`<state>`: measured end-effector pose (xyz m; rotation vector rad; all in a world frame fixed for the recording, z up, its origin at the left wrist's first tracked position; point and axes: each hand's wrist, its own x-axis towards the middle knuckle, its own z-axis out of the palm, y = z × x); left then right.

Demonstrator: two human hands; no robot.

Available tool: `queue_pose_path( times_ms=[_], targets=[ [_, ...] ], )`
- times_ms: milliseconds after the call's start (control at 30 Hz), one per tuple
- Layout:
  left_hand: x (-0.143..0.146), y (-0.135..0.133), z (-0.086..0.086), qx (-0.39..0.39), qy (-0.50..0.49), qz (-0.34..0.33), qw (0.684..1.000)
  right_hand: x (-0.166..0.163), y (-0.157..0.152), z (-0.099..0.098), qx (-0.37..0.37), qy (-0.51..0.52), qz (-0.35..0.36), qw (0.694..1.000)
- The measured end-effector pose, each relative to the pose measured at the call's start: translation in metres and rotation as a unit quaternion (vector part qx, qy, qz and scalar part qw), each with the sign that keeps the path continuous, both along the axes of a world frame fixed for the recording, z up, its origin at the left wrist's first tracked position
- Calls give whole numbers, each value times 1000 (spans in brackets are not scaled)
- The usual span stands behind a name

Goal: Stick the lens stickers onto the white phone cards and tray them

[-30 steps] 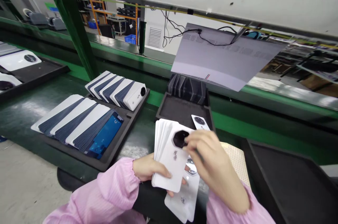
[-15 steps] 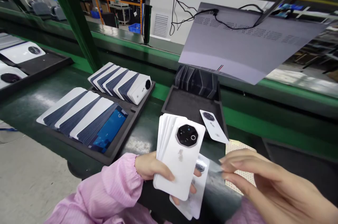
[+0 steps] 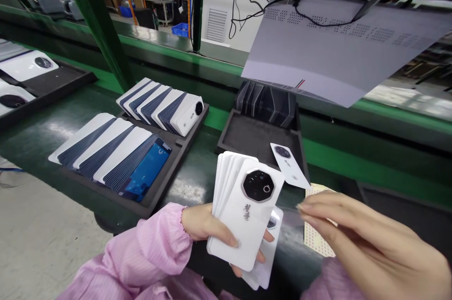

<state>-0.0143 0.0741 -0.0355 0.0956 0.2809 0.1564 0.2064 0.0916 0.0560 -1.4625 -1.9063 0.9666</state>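
My left hand [image 3: 201,222] grips a fanned stack of white phone back panels [image 3: 243,229], thumb on the front one, fingers behind. The front panel has a black eight-sided camera patch and dark characters below it. More white panels [image 3: 270,255] show beneath the stack, under my fingertips. To the right of the stack, apart from it, my right hand [image 3: 370,239] has thumb and fingers pinched together; anything between the tips is too small to make out. Behind my right hand lies a cream sheet with rows of small red marks [image 3: 316,241].
A black tray [image 3: 176,168] at left holds fanned rows of panels and a blue-faced piece [image 3: 148,170]. Another black tray [image 3: 247,137] holds dark panels [image 3: 264,104], with one white panel [image 3: 289,168] across its right edge. A grey board [image 3: 328,50] hangs above. A green post [image 3: 102,27] stands left.
My right fingertips, near a blurred clear streak beside the stack earlier, now show no such streak. The stack has shifted slightly right in view, and the characters on its front panel look sharper.
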Motion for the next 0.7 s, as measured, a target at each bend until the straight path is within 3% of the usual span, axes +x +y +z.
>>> queue_pose_path(
  times_ms=[200, 333, 533, 700],
  targets=[
    [3, 1, 2, -10, 0, -48, 999, -10, 11, -13, -49, -18, 1, 999],
    [3, 0, 0, -19, -13, -58, 998, -4, 13, -12, -55, -16, -5, 998],
    [3, 1, 0, -32, -29, -52, 998, 11, 13, -2, -49, 34, 84, 995],
    [3, 1, 1, -37, -22, -42, 998, 8, 13, -5, -58, 9, 28, 998]
  ],
)
